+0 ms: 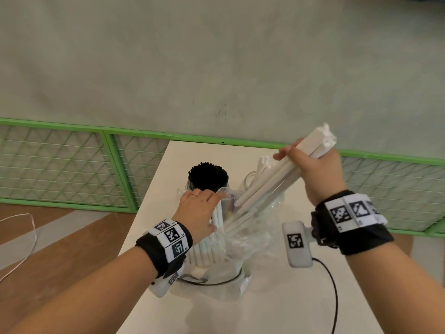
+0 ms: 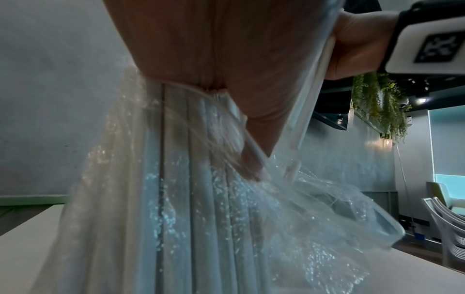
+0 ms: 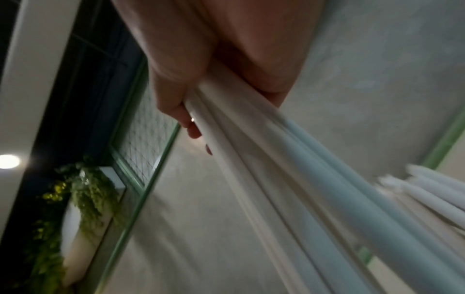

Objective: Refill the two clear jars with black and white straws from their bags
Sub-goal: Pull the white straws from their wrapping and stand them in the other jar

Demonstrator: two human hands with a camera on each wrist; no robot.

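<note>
My right hand (image 1: 310, 169) is wrapped around a bundle of white straws (image 1: 277, 179), gripping near the upper ends, so the long lower part slants down and left toward the mouth of the bag (image 1: 243, 227). These straws are light, stiff and smooth; held in a loose fistful they will fan out and slide past each other, so I judge the grip should stay firm and move closer to the middle before I tip them upright. My left hand (image 1: 199, 208) lies on top of the straws left in the bag, fingers curled over them and the plastic, steadying the pack. The plastic is thin, crinkly and slippery, and will likely cling to the straws.

Just behind the bag, the right jar (image 1: 249, 183) holds only a few white straws leaning to one side; its glass rim is hard to make out, and I cannot tell how much room is inside. The left jar (image 1: 192, 184) is packed with black straws (image 1: 208, 175).

The desk (image 1: 277, 297) is narrow: its left edge runs close to the bag and the packed jar, with floor below. Open room lies to the right and toward me, crossed by a black cable (image 1: 333, 285).
</note>
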